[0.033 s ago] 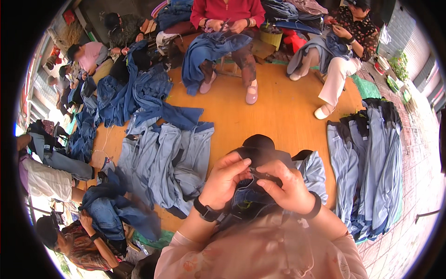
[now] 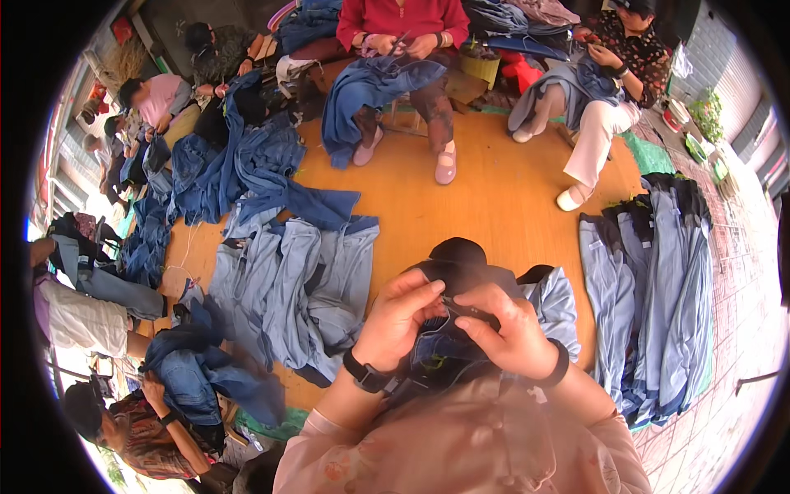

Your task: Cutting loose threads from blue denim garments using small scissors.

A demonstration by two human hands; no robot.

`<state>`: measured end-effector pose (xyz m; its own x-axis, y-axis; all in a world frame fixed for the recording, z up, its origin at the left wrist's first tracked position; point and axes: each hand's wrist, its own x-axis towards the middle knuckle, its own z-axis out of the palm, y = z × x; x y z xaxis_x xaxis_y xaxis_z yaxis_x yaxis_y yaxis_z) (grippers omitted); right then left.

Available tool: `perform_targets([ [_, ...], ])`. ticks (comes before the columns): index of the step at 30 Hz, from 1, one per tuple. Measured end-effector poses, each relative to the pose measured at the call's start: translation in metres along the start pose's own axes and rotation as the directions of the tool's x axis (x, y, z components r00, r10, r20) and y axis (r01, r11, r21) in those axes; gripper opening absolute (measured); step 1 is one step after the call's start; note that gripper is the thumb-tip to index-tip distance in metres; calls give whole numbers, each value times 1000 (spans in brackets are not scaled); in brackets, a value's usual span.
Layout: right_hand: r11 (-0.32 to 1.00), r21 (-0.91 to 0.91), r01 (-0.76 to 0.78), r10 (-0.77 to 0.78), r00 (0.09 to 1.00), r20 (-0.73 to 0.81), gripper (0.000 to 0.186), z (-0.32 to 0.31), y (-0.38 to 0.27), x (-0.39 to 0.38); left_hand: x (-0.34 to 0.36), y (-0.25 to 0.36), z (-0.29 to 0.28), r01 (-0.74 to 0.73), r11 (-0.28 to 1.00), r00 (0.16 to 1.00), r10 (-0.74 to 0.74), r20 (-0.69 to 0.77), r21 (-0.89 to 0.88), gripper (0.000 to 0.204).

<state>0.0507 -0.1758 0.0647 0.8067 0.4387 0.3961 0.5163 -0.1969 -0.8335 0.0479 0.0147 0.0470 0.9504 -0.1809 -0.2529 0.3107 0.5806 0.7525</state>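
Dark garment (image 2: 481, 274) sits bunched at lower centre of frame, in front of the wearer's pale pink shirt (image 2: 469, 432), black cloth on top, bluish denim lower down; left hand (image 2: 405, 309) clamped on its edge, thumb against bent fingers, dark watch (image 2: 368, 375) on that wrist; right hand (image 2: 506, 329) just beside it, fingers curled, thumb near the index finger, dark wristband (image 2: 561, 362); whether it pinches cloth, a small tool or nothing, cannot tell; the spot between the hands is dark and blurry; for fine fingertip work here, probably best to keep the edge taut in the left hand, let the right do small moves, flatten folds first and turn the spot to the light, since dark-on-dark hides detail and loose layers could get caught; pale-blue garment (image 2: 558, 306) just right of the hands; light-blue trousers (image 2: 317, 284) laid out left of centre; long row of light-blue trousers (image 2: 650, 305) at right; orange-brown floor (image 2: 502, 193) between; heap of darker jeans (image 2: 263, 160) upper left; person in red top (image 2: 403, 20) at top centre, blue garment (image 2: 387, 86) across the lap; another in floral top (image 2: 646, 53) upper right; one in plaid shirt (image 2: 156, 432) lower left, blue denim (image 2: 185, 379) in hand.
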Motion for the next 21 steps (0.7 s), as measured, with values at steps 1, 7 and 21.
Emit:
perform_targets([
  [1, 999, -33, -4, 4, 1000, 12, 27, 0, 2, -1, 0, -1, -1, -4, 1000, 1000, 4, 10, 5, 9],
  [7, 993, -112, 29, -34, 998, -44, 25, -10, -1, -3, 4, -5, 3, 30, 998, 999, -28, 47, -52, 7],
  [21, 570, -69, -819, 813, 574, -94, 36, -143, 198, -80, -20, 28, -42, -297, 945, 953, 283, 112, 137, 36],
])
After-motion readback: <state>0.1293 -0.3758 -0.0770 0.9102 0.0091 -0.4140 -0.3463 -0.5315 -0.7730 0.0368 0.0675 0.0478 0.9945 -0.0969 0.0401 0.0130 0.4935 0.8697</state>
